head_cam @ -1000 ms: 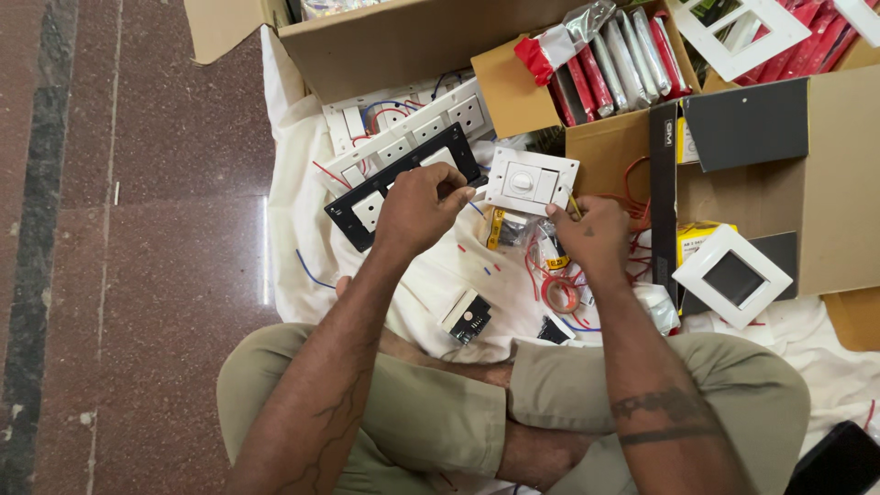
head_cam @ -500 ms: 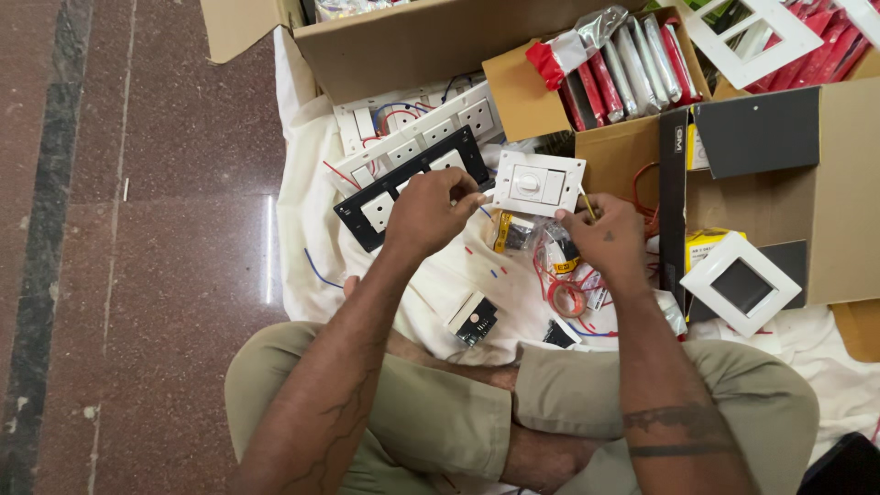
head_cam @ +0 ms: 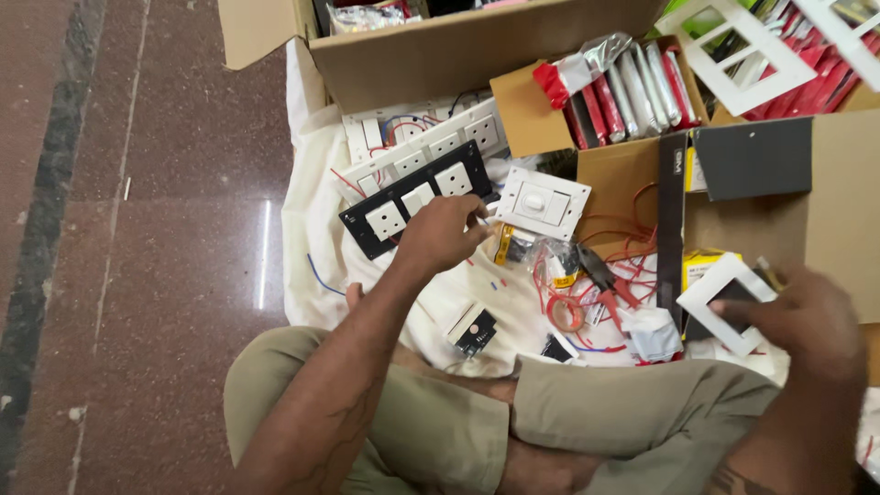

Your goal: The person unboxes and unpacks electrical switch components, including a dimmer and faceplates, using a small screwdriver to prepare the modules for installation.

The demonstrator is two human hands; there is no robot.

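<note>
I sit cross-legged on the floor before a white cloth (head_cam: pixel 312 238) strewn with electrical parts. My left hand (head_cam: pixel 438 235) rests over the near end of a black socket plate (head_cam: pixel 403 203), fingers pinched on a small white piece (head_cam: pixel 482 220). A white switch module (head_cam: pixel 541 202) lies just right of that hand. My right hand (head_cam: pixel 811 316) is far to the right, its fingers closed on the edge of a white square frame plate (head_cam: pixel 710 286).
Red-handled pliers (head_cam: pixel 603 277), red wire coils (head_cam: pixel 564 310) and a small black module (head_cam: pixel 475 328) lie between the hands. Open cardboard boxes (head_cam: pixel 458 55) stand behind, one with red and white packets (head_cam: pixel 614 92). A white socket strip (head_cam: pixel 431 142) lies behind the black plate. Polished stone floor (head_cam: pixel 147 238) is on the left.
My right hand has left the spot by the white switch module and swung right onto the white frame plate. My left hand stayed by the black plate. The camera moved closer.
</note>
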